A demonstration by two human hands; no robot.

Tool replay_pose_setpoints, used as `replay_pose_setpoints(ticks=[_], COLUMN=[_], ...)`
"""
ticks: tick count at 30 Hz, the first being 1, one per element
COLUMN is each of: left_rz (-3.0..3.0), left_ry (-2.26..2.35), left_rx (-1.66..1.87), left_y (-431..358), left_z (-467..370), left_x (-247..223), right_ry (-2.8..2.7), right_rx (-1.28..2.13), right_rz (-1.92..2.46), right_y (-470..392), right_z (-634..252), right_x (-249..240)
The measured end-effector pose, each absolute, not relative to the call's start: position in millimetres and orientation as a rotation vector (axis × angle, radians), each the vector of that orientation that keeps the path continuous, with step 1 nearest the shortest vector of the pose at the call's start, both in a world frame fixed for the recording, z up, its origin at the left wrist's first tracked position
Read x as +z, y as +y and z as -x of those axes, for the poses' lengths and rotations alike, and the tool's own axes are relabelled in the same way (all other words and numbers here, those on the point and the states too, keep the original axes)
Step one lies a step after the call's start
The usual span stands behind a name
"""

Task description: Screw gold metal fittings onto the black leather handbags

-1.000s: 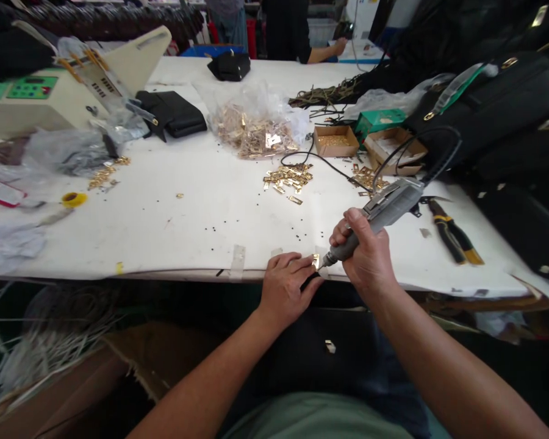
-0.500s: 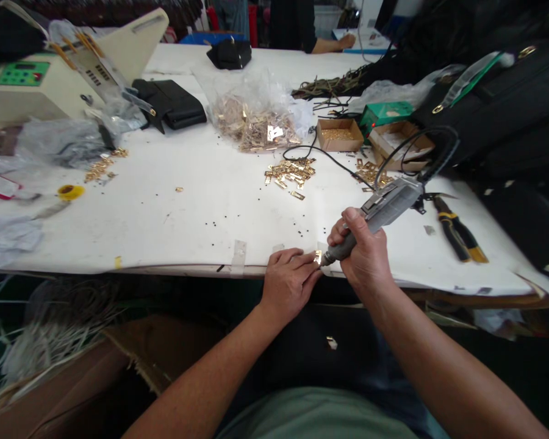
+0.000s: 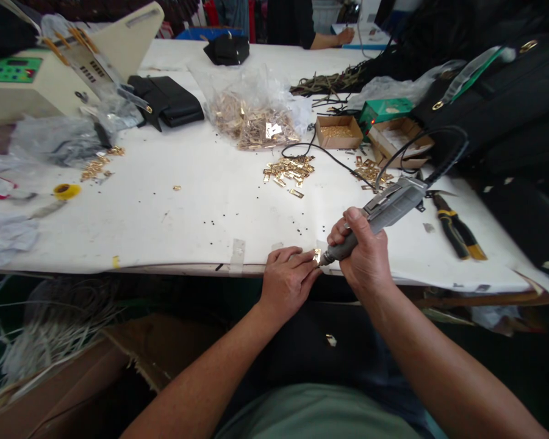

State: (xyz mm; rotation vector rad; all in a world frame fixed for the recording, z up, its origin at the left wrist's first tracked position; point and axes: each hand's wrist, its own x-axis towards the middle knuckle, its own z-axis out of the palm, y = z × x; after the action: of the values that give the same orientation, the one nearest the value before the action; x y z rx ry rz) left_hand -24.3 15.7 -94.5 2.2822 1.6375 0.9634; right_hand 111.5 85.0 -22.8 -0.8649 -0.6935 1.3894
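Note:
My right hand (image 3: 363, 247) is wrapped round a grey electric screwdriver (image 3: 393, 204), tilted so its tip points down and left. The tip meets a small gold metal plate (image 3: 317, 256) at the table's front edge. Fingers of my left hand (image 3: 287, 274) pinch that plate and press it near the edge; what lies under it is hidden. Past my hands lies a pile of gold rectangular plates (image 3: 289, 171), with one loose plate (image 3: 296, 193) in front. Another gold piece (image 3: 331, 339) rests on the dark material over my lap.
Pliers (image 3: 460, 228) lie to the right. Small screws fill a cardboard box (image 3: 338, 133) beside a green box (image 3: 387, 111). A plastic bag of parts (image 3: 260, 119) and a black case (image 3: 167, 100) stand further back. Across the table is another person's hand (image 3: 346, 36).
The view has shifted slightly. Both hands keep their places at the table edge, the screwdriver tip still at the gold plate.

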Motion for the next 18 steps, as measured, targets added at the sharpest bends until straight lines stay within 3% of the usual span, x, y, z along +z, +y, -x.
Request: replay_pose_setpoints(ticks=[18], left_rz=[-2.272], left_ry=[1.624], left_rx=[0.988], left_y=[15.2], left_z=[24.6], left_x=[-96.6], right_ry=[-0.729], right_rx=[1.387], right_rz=[0.870], right_y=[82.6], right_z=[-110.3], right_x=[-24.2])
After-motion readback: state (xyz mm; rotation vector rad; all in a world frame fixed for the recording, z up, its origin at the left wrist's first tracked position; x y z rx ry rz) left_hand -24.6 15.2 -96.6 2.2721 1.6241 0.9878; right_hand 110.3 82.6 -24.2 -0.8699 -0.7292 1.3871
